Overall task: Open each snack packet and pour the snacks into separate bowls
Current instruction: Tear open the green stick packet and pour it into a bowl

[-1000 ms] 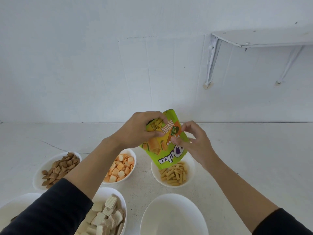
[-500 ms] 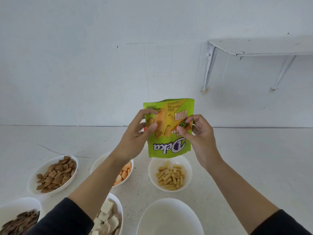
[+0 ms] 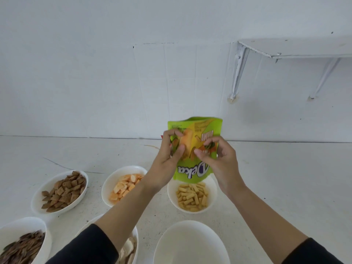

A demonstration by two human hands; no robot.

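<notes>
The pale wafer bowl [image 3: 136,237] is mostly hidden under the left forearm, and the frame cuts off both the dark-snack bowl [image 3: 22,224] at the lower left and the empty bowl [image 3: 190,242]. The lower edge of the green packet [image 3: 192,171] points down, and whether its mouth gapes cannot be told.

The packet hangs upside down, its print inverted, over the bowl of yellow sticks [image 3: 172,197]. The left hand [image 3: 166,162] pinches its left half, fingers [image 3: 171,134] curled behind and thumb in front. The right hand [image 3: 222,162] pinches the right half with fingers [image 3: 219,143] bent round the edge.

The packet is glossy, creased foil. The bowls are smooth white and rounded. The sticks are short ridged tubes. The orange-snack bowl [image 3: 114,178] holds squarish chips and the brown-snack bowl [image 3: 41,193] holds small pillows, all on the rough, speckled white desk [image 3: 285,178].
</notes>
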